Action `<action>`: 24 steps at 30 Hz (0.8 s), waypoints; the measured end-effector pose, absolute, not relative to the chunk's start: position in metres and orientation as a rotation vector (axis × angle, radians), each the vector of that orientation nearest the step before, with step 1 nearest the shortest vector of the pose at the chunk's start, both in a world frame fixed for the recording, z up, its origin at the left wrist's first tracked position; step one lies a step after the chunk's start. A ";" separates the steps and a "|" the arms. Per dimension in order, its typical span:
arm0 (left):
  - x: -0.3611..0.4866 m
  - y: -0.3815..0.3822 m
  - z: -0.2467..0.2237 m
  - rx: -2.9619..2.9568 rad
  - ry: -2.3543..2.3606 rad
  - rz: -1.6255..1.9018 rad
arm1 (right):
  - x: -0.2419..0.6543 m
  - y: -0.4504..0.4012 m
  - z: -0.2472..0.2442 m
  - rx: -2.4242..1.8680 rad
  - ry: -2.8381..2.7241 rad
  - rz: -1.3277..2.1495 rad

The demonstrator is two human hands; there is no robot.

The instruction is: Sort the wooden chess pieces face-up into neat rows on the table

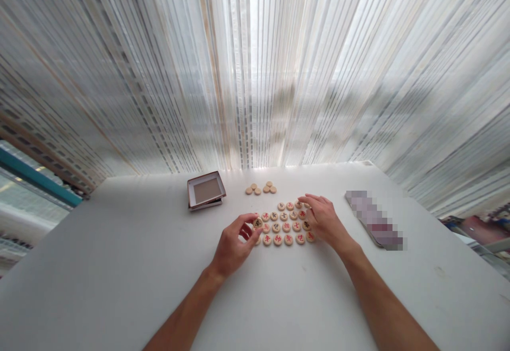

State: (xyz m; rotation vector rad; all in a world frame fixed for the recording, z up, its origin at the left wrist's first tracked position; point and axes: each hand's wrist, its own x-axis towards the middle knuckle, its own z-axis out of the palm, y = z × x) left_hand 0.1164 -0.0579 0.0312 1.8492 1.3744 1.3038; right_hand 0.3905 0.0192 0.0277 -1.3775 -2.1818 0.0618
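Note:
Round wooden Chinese chess pieces (286,227) with red and black characters lie face up in rows on the white table. At the left end of the rows, my left hand (235,244) is closed, with thumb and index finger around a piece with a black character (257,223). That piece appears slightly above the others and covers part of one below it. Over the right end, my right hand (322,217) has its fingers stretched out. Its index fingertip touches a piece in the far row (298,204). The palm and the other fingers hide some pieces there.
Beyond the rows, several blank-side-up pieces (254,187) sit in two small groups. An open shallow box (206,189) stands at the back left of the table (131,245). A pixelated flat object (374,220) lies to the right. Sheer striped curtains (255,75) hang behind the table.

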 end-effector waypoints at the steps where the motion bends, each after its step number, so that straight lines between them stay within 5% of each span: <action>1: 0.116 -0.058 0.031 1.852 1.376 1.307 | 0.391 0.019 0.029 -1.372 -2.192 0.073; 24: 0.115 -0.058 0.032 1.854 1.377 1.290 | 0.405 0.025 0.031 -1.518 -2.136 0.067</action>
